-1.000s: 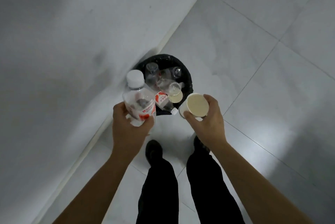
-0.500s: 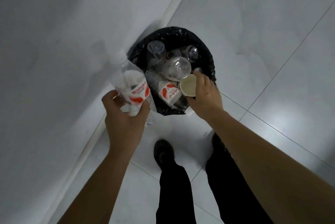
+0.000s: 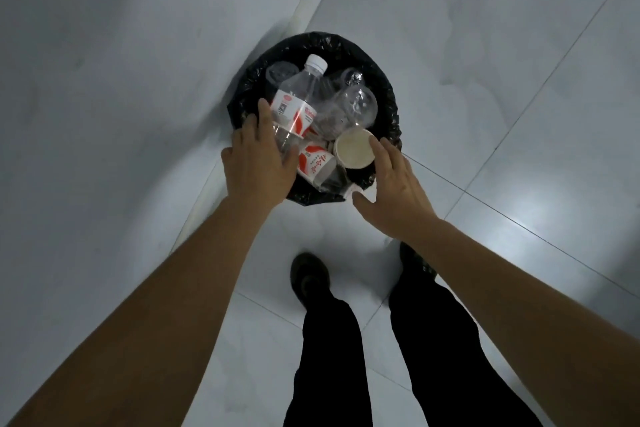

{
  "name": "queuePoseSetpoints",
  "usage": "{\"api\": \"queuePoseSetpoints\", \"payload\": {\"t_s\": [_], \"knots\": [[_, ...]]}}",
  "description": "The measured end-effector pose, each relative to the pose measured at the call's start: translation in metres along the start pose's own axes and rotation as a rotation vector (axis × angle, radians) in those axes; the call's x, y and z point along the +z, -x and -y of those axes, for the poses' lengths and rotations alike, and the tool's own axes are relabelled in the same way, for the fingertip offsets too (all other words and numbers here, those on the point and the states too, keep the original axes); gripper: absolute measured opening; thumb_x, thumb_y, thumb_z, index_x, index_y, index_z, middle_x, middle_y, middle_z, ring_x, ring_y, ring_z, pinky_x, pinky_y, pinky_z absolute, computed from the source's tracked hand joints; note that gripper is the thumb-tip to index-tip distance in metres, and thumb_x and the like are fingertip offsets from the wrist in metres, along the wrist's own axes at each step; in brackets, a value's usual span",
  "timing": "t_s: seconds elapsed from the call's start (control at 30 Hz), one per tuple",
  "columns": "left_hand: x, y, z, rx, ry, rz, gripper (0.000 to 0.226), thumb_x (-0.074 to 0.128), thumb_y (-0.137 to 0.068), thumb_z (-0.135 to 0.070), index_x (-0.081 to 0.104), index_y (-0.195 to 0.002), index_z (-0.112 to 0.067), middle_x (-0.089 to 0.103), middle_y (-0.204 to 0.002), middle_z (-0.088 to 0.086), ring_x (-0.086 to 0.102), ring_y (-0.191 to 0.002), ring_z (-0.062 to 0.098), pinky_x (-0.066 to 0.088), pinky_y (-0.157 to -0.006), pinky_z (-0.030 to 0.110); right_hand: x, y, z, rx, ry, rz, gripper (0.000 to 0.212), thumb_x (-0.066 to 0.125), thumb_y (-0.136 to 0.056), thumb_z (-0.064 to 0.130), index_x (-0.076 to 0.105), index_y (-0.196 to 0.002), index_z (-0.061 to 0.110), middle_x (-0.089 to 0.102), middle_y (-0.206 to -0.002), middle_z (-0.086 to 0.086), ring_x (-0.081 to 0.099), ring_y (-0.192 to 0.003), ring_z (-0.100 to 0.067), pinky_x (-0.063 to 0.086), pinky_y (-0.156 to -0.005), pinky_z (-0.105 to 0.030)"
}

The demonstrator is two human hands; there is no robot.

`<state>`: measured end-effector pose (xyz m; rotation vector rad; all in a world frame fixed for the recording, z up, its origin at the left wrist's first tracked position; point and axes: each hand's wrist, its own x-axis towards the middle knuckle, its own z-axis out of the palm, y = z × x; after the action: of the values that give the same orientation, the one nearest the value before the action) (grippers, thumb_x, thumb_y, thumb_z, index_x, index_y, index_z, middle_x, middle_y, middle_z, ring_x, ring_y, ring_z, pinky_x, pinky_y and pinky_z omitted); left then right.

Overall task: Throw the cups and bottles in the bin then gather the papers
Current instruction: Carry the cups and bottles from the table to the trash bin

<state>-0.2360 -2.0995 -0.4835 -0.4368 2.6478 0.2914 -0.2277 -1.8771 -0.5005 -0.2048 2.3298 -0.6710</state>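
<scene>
Both our hands, left (image 3: pixel 258 163) and right (image 3: pixel 393 194), hover spread and empty over the bin (image 3: pixel 388 104); bottle (image 3: pixel 298 104) and cup (image 3: pixel 353 151) lie inside. Binning looks finished; next we need the papers, none visible.

materials at the bin

the bin (image 3: pixel 388 104) is lined with crinkled, glossy black plastic film. the bottle (image 3: pixel 298 104) is of clear, smooth plastic with a printed label. the cup (image 3: pixel 353 151) looks like matt paper. the floor tiles (image 3: pixel 485 46) are smooth and glossy.
</scene>
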Motion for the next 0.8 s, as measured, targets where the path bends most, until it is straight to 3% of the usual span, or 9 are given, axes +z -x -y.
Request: {"api": "queuePoseSetpoints", "payload": {"t_s": [0.1, 0.23, 0.37, 0.43, 0.6, 0.73, 0.8], "knots": [[-0.019, 0.036, 0.001, -0.021, 0.089, -0.033, 0.075, 0.047, -0.098, -0.049, 0.017, -0.155, -0.011, 0.034, -0.155, 0.017, 0.038, -0.138, 0.034, 0.037, -0.105, 0.05, -0.015, 0.026, 0.004, 0.055, -0.018, 0.011, 0.088, 0.062, -0.091, 0.043, 0.011, -0.157, 0.015, 0.019, -0.162, -0.01, 0.022, -0.148, -0.028, 0.029, -0.117, -0.044], [-0.061, 0.13, -0.01, -0.09, 0.276, 0.065, 0.058, 0.048, -0.099, -0.04, 0.036, -0.148, -0.01, 0.043, -0.15, 0.013, 0.042, -0.136, 0.03, 0.037, -0.107, 0.044, -0.058, 0.101, 0.012, 0.2, -0.057, 0.098, 0.07, 0.052, -0.097, 0.046, 0.023, -0.155, 0.019, 0.023, -0.16, -0.005, 0.026, -0.146, -0.024, 0.029, -0.116, -0.041], [-0.141, 0.238, -0.036, -0.212, 0.543, 0.197, 0.052, 0.046, -0.1, -0.039, 0.042, -0.145, -0.015, 0.049, -0.143, 0.007, 0.048, -0.132, 0.023, 0.042, -0.105, 0.036, -0.123, 0.21, 0.028, 0.265, -0.105, 0.089, 0.052, 0.051, -0.098, 0.039, 0.037, -0.146, 0.022, 0.04, -0.149, -0.003, 0.044, -0.134, -0.024, 0.04, -0.107, -0.038], [-0.194, 0.282, -0.055, -0.219, 0.596, 0.186, 0.05, 0.046, -0.1, -0.039, 0.044, -0.144, -0.016, 0.05, -0.141, 0.005, 0.049, -0.131, 0.021, 0.042, -0.105, 0.036, -0.168, 0.262, 0.047, 0.3, -0.13, 0.053, 0.05, 0.052, -0.098, 0.038, 0.04, -0.144, 0.023, 0.045, -0.146, -0.003, 0.048, -0.13, -0.023, 0.042, -0.105, -0.038], [-0.343, 0.348, -0.105, -0.141, 0.741, 0.027, 0.045, 0.048, -0.101, -0.035, 0.044, -0.144, -0.021, 0.051, -0.141, -0.002, 0.049, -0.129, 0.013, 0.043, -0.107, 0.038, -0.279, 0.375, 0.112, 0.313, -0.327, -0.268, 0.049, 0.053, -0.098, 0.042, 0.045, -0.142, 0.024, 0.053, -0.138, 0.002, 0.054, -0.122, -0.014, 0.047, -0.101, -0.037], [-0.437, 0.381, -0.13, -0.002, 0.881, -0.121, 0.045, 0.049, -0.1, -0.036, 0.046, -0.143, -0.022, 0.056, -0.135, -0.008, 0.053, -0.118, -0.001, 0.041, -0.09, 0.014, -0.34, 0.452, 0.166, 0.235, -0.56, -0.587, 0.044, 0.057, -0.097, 0.038, 0.049, -0.14, 0.029, 0.057, -0.131, 0.009, 0.056, -0.116, -0.004, 0.049, -0.097, -0.029], [-0.466, 0.392, -0.134, 0.099, 0.94, -0.14, 0.047, 0.051, -0.097, -0.039, 0.047, -0.141, -0.023, 0.057, -0.131, -0.011, 0.052, -0.112, -0.013, 0.039, -0.084, 0.009, -0.349, 0.482, 0.19, 0.229, -0.644, -0.716, 0.046, 0.059, -0.096, 0.039, 0.048, -0.14, 0.031, 0.057, -0.131, 0.012, 0.055, -0.116, -0.001, 0.049, -0.096, -0.027]]}}
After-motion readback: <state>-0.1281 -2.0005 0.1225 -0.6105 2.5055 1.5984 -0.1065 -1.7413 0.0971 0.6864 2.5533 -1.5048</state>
